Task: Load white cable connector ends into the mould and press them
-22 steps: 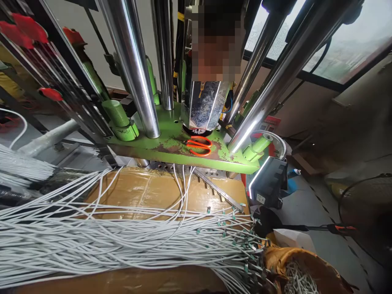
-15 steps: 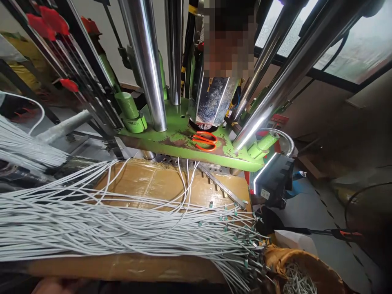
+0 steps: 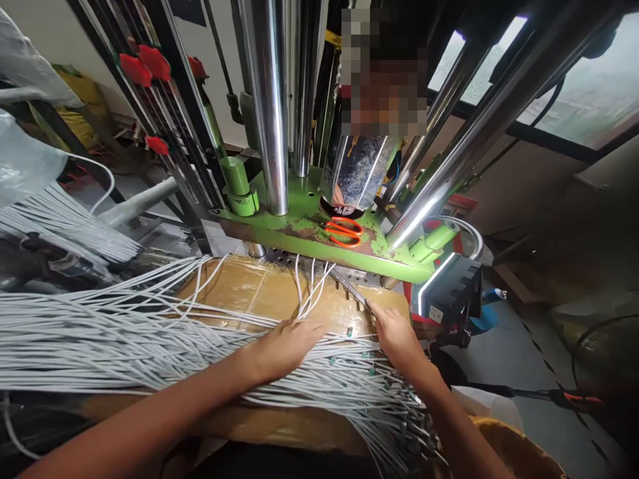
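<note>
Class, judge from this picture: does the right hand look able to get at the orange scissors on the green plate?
Probably yes: the right hand lies just below the scissors, with nothing between them.

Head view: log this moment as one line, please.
left hand: resting on white cables | right hand: at metal strip, grip unclear | orange scissors: on green machine plate | cables on taped cardboard

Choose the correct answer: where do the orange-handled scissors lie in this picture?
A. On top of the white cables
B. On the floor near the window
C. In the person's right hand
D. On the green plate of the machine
D: the scissors lie on the green plate, apart from both hands; the left hand rests on the white cables and the right hand is at the metal strip.
</note>
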Demonstrator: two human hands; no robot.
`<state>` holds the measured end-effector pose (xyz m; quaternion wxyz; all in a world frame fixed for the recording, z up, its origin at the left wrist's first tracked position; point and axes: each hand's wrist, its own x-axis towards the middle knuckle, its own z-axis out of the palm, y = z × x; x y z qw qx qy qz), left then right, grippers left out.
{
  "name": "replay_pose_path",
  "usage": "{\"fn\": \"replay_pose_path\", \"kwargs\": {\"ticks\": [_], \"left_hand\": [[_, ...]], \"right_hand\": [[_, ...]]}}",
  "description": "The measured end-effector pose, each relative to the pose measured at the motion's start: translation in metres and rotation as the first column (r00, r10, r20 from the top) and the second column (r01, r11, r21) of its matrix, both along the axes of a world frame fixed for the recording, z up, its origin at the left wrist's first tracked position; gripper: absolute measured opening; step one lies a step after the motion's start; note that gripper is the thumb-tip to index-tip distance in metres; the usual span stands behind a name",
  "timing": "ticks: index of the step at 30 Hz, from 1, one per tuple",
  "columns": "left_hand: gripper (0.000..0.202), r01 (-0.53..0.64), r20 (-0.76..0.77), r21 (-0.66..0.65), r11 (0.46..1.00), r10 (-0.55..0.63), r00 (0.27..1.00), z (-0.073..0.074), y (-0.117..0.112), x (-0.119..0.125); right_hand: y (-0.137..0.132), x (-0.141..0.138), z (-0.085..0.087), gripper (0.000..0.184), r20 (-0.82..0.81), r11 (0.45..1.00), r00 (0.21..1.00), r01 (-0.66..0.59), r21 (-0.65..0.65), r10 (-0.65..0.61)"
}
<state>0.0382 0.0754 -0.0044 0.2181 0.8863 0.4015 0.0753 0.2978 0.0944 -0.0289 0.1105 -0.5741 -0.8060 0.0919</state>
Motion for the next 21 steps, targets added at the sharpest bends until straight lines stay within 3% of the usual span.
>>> {"fn": "replay_pose_path", "kwargs": {"ticks": [5,10,12,14,17,19,21], "left_hand": [[0.037,-0.138,-0.234,0.113,0.984,0.161,0.959,-0.010,-0.014,-0.031],[0.040,-0.075,-0.375,0.040,0.996,0.085,0.923,-0.011,0.003,-0.027],[0.031,-0.033,-0.335,-0.027,0.999,0.022,0.942,-0.007,0.015,-0.026],[0.020,-0.018,-0.211,-0.097,0.995,-0.002,0.977,0.001,0.023,-0.030],[0.009,-0.080,-0.002,-0.238,0.968,0.082,0.997,0.016,0.028,-0.038],[0.010,-0.128,0.051,-0.360,0.924,0.157,0.986,0.022,0.030,-0.042],[0.018,-0.149,0.050,-0.440,0.885,0.190,0.981,0.021,0.032,-0.042]], "right_hand": [[0.017,0.017,-0.013,0.050,0.036,0.994,0.995,-0.092,-0.062,0.095],[0.051,0.009,0.003,0.053,0.045,0.993,0.996,-0.073,-0.089,0.077],[0.050,-0.013,0.016,0.047,0.004,0.990,0.995,-0.097,-0.100,0.098],[0.036,-0.040,0.029,0.039,-0.073,0.970,0.978,-0.205,-0.128,0.197],[0.011,-0.065,0.042,0.044,-0.188,0.868,0.914,-0.401,-0.294,0.359],[0.002,-0.059,0.043,0.040,-0.194,0.827,0.919,-0.394,-0.401,0.344],[0.002,-0.037,0.040,0.032,-0.147,0.848,0.954,-0.301,-0.437,0.263]]}}
